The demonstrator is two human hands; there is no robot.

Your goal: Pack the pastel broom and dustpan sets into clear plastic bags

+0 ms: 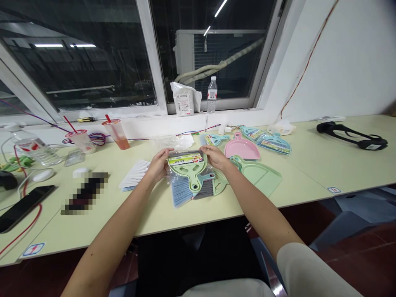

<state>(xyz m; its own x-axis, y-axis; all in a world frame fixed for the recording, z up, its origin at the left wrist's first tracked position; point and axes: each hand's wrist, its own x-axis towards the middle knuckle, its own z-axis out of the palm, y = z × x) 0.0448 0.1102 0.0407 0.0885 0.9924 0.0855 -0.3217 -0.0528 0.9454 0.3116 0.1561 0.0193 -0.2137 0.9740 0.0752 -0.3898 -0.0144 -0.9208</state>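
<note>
Between my two hands is a green brush and dustpan set (188,169) in a clear wrapper, its handle pointing toward me and a printed label across it. My left hand (160,166) grips the left edge of the package, and my right hand (214,156) pinches its upper right edge. Beneath it on the table lie a blue-bristled brush (181,191) and a green brush with grey bristles (206,188). Right of my right hand are a pink dustpan (242,147) and a green dustpan (261,175). White-bristled brushes or similar ribbed pieces (135,174) lie left of my left hand.
Wrapped blue sets (274,144) lie farther back on the table (312,165). Two drink cups (116,134), a large bottle (37,148), cables and a phone (26,206) occupy the left. A black headset (352,136) rests far right. A water bottle (212,97) stands on the sill.
</note>
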